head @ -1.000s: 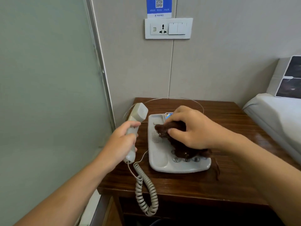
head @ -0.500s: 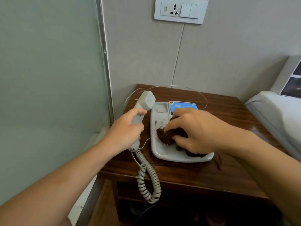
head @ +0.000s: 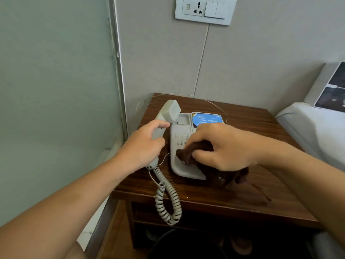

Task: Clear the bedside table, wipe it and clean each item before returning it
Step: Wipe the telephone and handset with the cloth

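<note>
Head view: phone base (head: 179, 165) sits on the wooden worktop (head: 252, 124), w/ a blue card (head: 207, 118) at its far end. Left hand (head: 143, 146) is just left of the base, fingers wrapped round the handset (head: 167, 114), lifted off the cradle & tilted, earpiece end up toward the wall. Coiled cord (head: 168, 202) runs from the handset's low end, near the base's front-left corner, and loops over the worktop's front edge. Right hand (head: 224, 146) lies over the base's right half, fingers curled, gripping a bunched dark brown cloth (head: 186, 156) pressed on the base's face; the keypad is hidden under hand & cloth. More cloth trails off the base's front-right corner onto the worktop. Thin wire (head: 214, 103) arcs behind the base. Socket plate (head: 203, 10) on the wall above the base. Bed (head: 317, 128) is right of the base, past the worktop edge.
</note>
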`<move>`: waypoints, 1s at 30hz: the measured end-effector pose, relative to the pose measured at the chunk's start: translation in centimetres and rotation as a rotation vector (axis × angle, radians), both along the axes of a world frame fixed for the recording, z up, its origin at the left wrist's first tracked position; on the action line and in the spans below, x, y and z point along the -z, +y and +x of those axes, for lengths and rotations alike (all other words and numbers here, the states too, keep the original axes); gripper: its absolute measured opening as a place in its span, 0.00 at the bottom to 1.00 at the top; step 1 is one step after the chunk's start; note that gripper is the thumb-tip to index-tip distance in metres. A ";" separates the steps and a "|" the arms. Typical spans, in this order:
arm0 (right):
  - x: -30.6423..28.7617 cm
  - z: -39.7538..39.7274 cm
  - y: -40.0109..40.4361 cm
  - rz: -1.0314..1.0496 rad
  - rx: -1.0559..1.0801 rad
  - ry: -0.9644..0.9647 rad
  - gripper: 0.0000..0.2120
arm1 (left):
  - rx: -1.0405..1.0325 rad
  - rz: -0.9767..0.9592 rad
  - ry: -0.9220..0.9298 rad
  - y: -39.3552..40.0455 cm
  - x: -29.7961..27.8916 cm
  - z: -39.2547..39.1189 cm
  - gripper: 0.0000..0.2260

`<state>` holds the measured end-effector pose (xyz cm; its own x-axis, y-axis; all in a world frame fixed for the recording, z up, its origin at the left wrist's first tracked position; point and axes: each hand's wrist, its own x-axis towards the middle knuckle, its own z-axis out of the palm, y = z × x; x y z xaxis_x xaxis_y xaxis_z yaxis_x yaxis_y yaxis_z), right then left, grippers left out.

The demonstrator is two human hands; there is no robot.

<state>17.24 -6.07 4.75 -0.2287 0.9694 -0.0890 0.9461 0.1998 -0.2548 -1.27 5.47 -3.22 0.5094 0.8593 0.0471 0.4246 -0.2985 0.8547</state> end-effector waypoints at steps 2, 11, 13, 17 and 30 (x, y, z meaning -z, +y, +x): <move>1.3 -0.5 0.1 0.060 0.008 -0.057 0.11 | 0.000 -0.002 -0.018 0.1 0.1 -0.1 0.23; 1.2 -0.4 -0.9 0.043 0.012 -0.084 0.13 | 0.024 0.014 0.002 0.0 0.0 -0.1 0.23; 2.0 -0.9 -1.6 0.026 -0.017 -0.115 0.13 | 0.031 0.018 0.012 -0.2 -0.2 -0.1 0.23; 1.1 -0.7 -2.7 0.025 -0.031 -0.094 0.12 | 0.025 0.017 -0.013 -0.2 -0.4 -0.2 0.24; 0.1 2.6 3.8 0.183 -0.044 -0.148 0.16 | -0.057 -0.019 -0.084 -0.3 -0.9 -0.1 0.24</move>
<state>19.84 -2.27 4.69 -0.2686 0.9618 0.0522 0.9598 0.2718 -0.0700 -1.34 5.12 -2.27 0.4549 0.8877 0.0708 0.3672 -0.2594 0.8932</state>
